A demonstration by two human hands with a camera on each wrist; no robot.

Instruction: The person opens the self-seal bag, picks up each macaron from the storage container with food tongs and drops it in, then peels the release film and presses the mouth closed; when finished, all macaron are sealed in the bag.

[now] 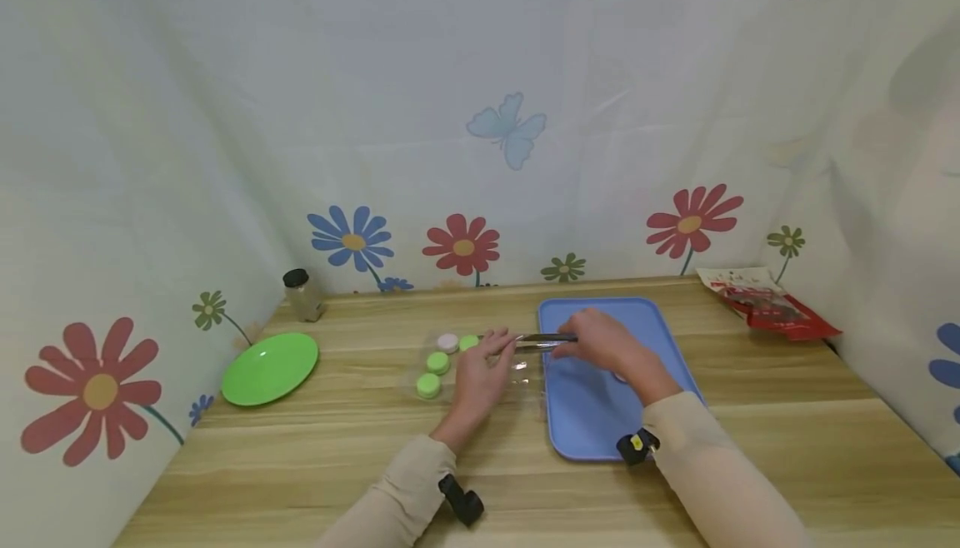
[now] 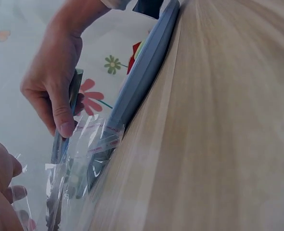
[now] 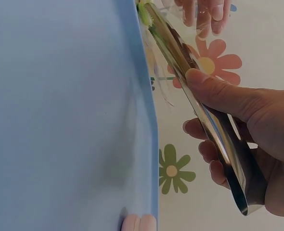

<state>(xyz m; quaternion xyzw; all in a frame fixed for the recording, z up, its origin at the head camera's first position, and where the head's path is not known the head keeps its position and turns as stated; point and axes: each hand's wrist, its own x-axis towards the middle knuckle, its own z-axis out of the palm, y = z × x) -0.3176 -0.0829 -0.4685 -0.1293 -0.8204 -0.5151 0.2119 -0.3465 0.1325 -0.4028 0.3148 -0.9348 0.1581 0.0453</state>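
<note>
The right hand [image 1: 600, 340] has its grip wrapped around the metal tongs [image 3: 228, 149], thumb along one arm and fingers under the other, with the two arms lying fairly close together; beyond that grip, the tips reach toward the left hand [image 1: 483, 369] and meet a green macaron [image 3: 144, 15], though whether they pinch it or only touch it I cannot tell. The left hand is at the clear plastic packaging [image 2: 96, 134], just ahead of the tongs' tips, and whether its fingers pinch the film is unclear. Judging by how things lie, the work is only partly along: one pale pink macaron [image 3: 138, 223] is out on the blue tray [image 1: 585, 423], which sits under and around the right hand's grip, while most of what can be seen seems left to do, since a whitish-pink macaron [image 1: 447, 342] and a few green ones, among them the nearest green macaron [image 1: 428, 386], lie in the packaging, left of the left hand; more may be hidden beneath its fingers. Well to the left of both hands on the wooden tabletop [image 1: 510, 490], the green plate [image 1: 270, 369] shows no macarons
</note>
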